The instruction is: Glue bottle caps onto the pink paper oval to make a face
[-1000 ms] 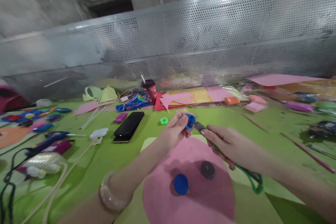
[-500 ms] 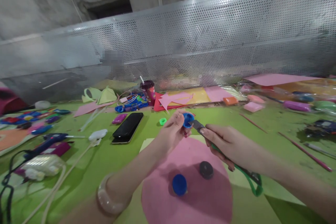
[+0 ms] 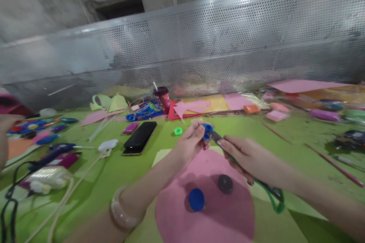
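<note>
My left hand (image 3: 191, 139) pinches a blue bottle cap (image 3: 207, 131), its hollow side turned toward my right. In my right hand (image 3: 242, 155) is a utility knife (image 3: 216, 137) with a green strap (image 3: 270, 196); its blade tip reaches into the cap. Below both hands lies a pink paper circle (image 3: 205, 220) on pale yellow sheets. On the circle sit another blue cap (image 3: 196, 199) and a dark grey cap (image 3: 225, 184). A small green ring (image 3: 178, 131) rests on the table just left of my left hand.
A black phone (image 3: 139, 138), a glue gun (image 3: 54, 153) and a white power strip with cables (image 3: 47, 178) lie on the left. Behind stand a drink cup (image 3: 162, 98) and paper sheets. Thin sticks (image 3: 333, 165) lie right. Another person's hand (image 3: 5, 133) shows at far left.
Another person's hand has come in at the left edge. My left hand has tilted the cap slightly, with the knife blade still in it. The view has shifted a little.
</note>
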Demonstrator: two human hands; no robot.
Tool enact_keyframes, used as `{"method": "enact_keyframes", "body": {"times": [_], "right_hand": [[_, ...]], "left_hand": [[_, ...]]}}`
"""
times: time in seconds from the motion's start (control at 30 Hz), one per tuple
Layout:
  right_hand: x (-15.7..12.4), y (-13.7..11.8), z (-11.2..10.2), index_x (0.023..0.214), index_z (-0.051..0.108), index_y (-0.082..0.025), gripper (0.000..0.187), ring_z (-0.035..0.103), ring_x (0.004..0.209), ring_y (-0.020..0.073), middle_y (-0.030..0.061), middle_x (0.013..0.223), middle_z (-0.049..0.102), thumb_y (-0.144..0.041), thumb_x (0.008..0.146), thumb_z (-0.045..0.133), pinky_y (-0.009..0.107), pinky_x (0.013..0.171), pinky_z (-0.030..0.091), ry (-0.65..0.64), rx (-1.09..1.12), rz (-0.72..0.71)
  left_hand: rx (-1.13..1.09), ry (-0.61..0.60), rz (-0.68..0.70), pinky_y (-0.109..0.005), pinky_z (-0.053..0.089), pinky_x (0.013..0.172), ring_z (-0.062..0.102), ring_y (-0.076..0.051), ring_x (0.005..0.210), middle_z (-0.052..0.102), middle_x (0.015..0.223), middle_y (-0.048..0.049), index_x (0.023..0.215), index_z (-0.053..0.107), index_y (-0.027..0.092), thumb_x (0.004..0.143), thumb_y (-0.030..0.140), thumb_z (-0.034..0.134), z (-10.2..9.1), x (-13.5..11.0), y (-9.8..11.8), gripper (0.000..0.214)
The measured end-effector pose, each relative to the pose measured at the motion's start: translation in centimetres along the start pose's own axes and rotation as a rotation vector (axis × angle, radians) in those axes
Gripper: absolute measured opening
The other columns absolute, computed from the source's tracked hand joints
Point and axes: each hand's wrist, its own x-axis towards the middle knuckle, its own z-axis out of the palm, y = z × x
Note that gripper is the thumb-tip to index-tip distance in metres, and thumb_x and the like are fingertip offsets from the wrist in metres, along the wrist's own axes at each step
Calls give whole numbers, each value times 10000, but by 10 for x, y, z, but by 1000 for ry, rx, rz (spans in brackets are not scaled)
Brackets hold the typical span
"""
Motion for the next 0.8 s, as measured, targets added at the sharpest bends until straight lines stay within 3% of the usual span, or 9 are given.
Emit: {"method": "enact_keyframes", "body": {"times": [0.17, 0.8], "right_hand": [[0, 2, 2, 685, 418, -206, 376, 406, 286, 51, -70, 485, 425, -443, 947, 289, 183, 324, 351, -7, -2, -1], [-2, 2, 2, 706, 394, -208, 392, 357, 295, 47, -77, 448, 414, -489, 947, 262, 171, 340, 340, -60, 137, 34]], "left_hand": [[1, -18, -32, -229, 338, 521, 434, -82, 527, 518, 637, 33, 832, 576, 172, 647, 506, 750, 3, 0, -2, 419], [1, 23, 60, -237, 352, 554, 436, -97, 560, 502, 652, 25, 861, 561, 180, 775, 461, 656, 2, -1, -4, 309]]}}
